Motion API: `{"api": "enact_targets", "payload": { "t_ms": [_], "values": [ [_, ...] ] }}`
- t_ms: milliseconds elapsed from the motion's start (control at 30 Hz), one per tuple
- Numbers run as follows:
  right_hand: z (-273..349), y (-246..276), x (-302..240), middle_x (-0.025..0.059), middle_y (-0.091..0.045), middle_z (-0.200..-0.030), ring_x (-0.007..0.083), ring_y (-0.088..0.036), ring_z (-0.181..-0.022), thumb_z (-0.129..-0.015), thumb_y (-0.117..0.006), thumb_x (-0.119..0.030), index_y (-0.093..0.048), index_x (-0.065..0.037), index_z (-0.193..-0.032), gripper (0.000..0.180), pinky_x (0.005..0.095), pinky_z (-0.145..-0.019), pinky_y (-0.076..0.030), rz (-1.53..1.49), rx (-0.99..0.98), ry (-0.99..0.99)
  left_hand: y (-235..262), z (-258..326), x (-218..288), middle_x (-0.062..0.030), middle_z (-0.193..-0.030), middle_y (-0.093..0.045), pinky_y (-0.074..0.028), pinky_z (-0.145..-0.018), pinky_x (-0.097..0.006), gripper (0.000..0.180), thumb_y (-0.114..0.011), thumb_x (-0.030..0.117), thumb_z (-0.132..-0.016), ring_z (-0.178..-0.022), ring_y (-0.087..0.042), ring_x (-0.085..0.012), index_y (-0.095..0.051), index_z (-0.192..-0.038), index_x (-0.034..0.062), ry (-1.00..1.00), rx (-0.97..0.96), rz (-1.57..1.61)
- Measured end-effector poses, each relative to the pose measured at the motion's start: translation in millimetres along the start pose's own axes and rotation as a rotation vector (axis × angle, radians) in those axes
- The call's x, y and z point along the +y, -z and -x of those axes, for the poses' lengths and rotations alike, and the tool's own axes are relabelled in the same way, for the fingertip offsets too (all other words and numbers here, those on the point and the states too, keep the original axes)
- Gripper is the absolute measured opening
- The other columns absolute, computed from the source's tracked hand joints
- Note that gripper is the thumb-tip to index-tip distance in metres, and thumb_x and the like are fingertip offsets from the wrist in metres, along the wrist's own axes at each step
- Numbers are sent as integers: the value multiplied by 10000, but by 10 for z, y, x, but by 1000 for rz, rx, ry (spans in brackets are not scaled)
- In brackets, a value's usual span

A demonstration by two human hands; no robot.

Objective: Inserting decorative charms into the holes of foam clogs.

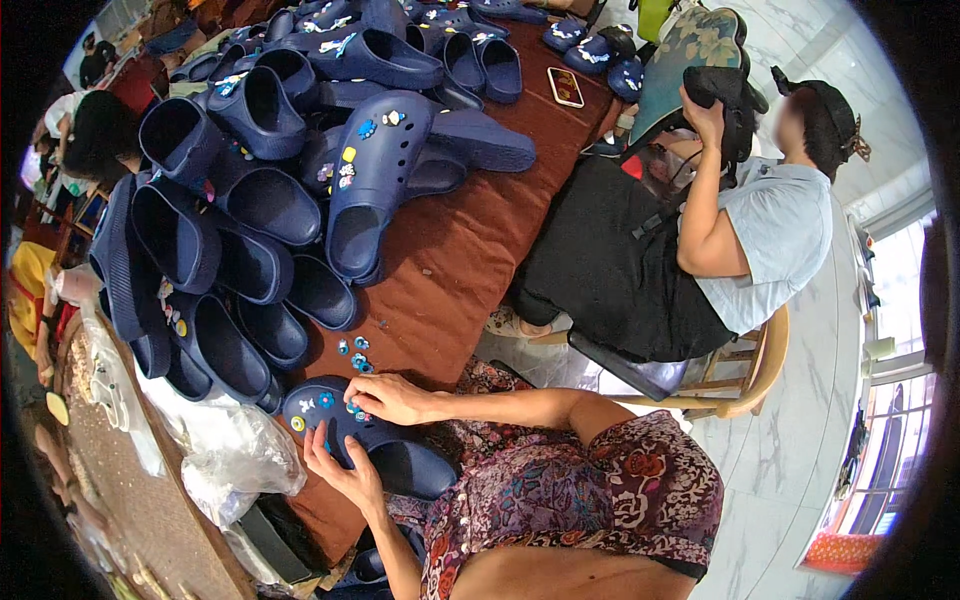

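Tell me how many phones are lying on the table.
1. A single phone lies flat on the brown table at its far end, right of the pile of navy clogs and near the seated co-worker. Others could be hidden beneath the clogs.

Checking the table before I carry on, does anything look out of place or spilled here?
Nothing looks spilled or damaged. The navy clogs lie in a loose, tumbled pile rather than in pairs, and a few small charms sit loose on the brown table beside the clog under both hands. A phone lies among the shoes.
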State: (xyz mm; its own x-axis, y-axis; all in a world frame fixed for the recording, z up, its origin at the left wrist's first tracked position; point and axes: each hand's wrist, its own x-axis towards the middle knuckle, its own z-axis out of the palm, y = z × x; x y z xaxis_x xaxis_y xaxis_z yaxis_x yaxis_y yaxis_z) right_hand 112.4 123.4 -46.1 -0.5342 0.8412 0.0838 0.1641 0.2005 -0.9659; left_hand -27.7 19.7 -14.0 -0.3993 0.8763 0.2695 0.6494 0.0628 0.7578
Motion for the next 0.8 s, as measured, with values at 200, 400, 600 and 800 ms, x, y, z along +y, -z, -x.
{"api": "enact_targets", "payload": {
  "t_ms": [200, 400, 600, 800],
  "values": [
    [34, 63, 6, 139, -690, -929, 302, -672, -900, -944, -576, -134, -592, -21, -1044, 152, 410, -769, -512, -48, -26, -45, -2, 3, -6, -217, -1361, -440, -290, -1099, -491, 391, -597, 154, -911, -1287, -401, -369, -562, -1262, -15, -11, 8, 11],
    [55, 190, 127, 151, -703, -934, 268, -683, -890, -935, -608, -145, -621, -14, -1045, 172, 380, -761, -514, -62, -112, -72, 12, 46, -63, -222, -1367, -433, -298, -1091, -512, 407, -635, 171, -883, -1292, -395, -387, -576, -1240, -15, -84, 37, -60],
    [-3, 182, 200, 72, -673, -872, 161, -635, -814, -955, -580, -136, -630, -12, -1054, 166, 323, -729, -494, -177, -197, -52, 162, 71, 108, -223, -1370, -419, -311, -1074, -547, 524, -738, 251, -785, -1295, -385, -413, -589, -1227, 11, -278, -94, -137],
    [5, 183, 201, 41, -623, -810, 103, -567, -745, -964, -560, -133, -627, -16, -1047, 158, 286, -675, -468, -261, -213, -104, 214, 264, 158, -223, -1308, -457, -354, -1034, -539, 469, -731, 228, -782, -1239, -427, -405, -606, -1182, 17, -354, -63, -126]
  ]
}}
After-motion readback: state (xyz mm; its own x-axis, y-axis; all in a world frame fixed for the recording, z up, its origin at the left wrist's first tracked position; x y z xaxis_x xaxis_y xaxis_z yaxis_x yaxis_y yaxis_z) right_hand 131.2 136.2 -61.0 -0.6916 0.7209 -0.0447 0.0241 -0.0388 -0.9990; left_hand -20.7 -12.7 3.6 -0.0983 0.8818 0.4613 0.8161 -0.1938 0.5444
